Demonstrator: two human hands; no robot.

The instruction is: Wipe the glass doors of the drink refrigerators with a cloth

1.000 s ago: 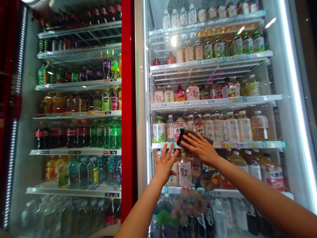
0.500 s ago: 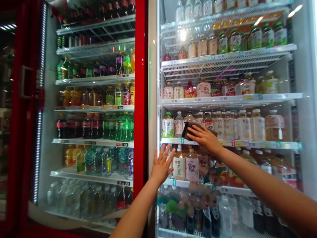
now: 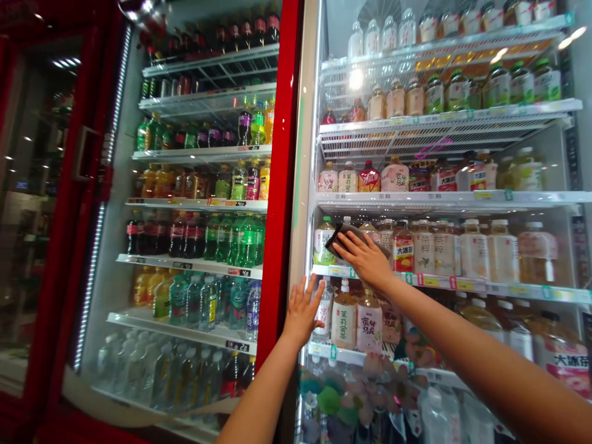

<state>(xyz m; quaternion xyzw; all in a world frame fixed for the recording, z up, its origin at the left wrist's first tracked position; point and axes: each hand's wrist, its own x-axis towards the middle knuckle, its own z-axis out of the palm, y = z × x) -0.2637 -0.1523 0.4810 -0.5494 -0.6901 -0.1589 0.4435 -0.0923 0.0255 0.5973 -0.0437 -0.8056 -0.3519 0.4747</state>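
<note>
My right hand (image 3: 363, 254) presses a dark folded cloth (image 3: 341, 237) flat against the glass door of the right-hand cooler, in front of the shelf with the green-labelled bottle (image 3: 325, 243). Its fingers lie spread over the cloth, which sticks out past the fingertips. Lower and to the left, my left hand (image 3: 301, 311) rests with fingers spread at the left edge of the same door, beside the bottle with a white label (image 3: 345, 316). Nothing shows in my left hand.
A red-framed cooler (image 3: 285, 160) full of drinks stands to the left, with a further red door and handle (image 3: 83, 154) at the far left. Flower decorations (image 3: 330, 399) are on the right door's lower part. Bottles fill the shelves behind the glass.
My right hand and the cloth have moved left across the glass, now over the leftmost bottles. My left hand stays near the door edge. The view has shifted, so the coolers appear further right.
</note>
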